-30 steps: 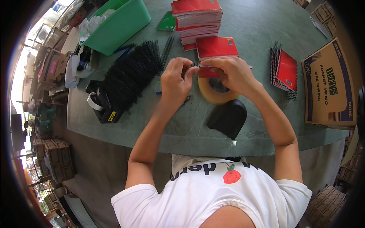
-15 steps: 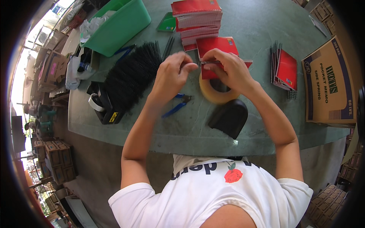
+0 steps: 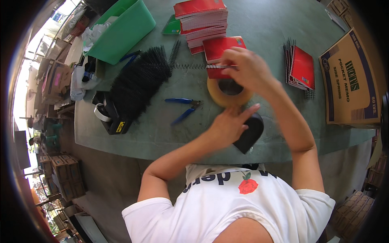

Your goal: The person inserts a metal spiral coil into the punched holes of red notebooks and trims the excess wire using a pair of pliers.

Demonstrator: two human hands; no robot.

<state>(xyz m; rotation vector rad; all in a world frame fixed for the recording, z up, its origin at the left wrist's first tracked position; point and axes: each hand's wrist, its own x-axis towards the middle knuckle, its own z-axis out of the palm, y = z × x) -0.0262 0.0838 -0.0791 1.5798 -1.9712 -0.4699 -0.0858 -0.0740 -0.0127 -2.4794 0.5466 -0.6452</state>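
Note:
My right hand pinches a small red notebook above a roll of tan tape. A thin dark spiral wire runs out leftward from the notebook's edge. Below, my left hand is open, thumb and fingers apart, over a rounded black object and beside the tape roll; whether it touches either is unclear. Blue-handled pliers lie spread to its left. Behind my right hand another red notebook lies in front of a tall stack of red notebooks.
A heap of black spiral wires lies left, beside a black tape dispenser. Behind it stands a green bin. Several spiral-bound red notebooks and a cardboard box are at the right. A green notebook lies by the stack.
My left hand has left the notebook's edge and come down toward me, over the black object. The spiral wire now shows stretching left from the notebook, which my right hand still holds.

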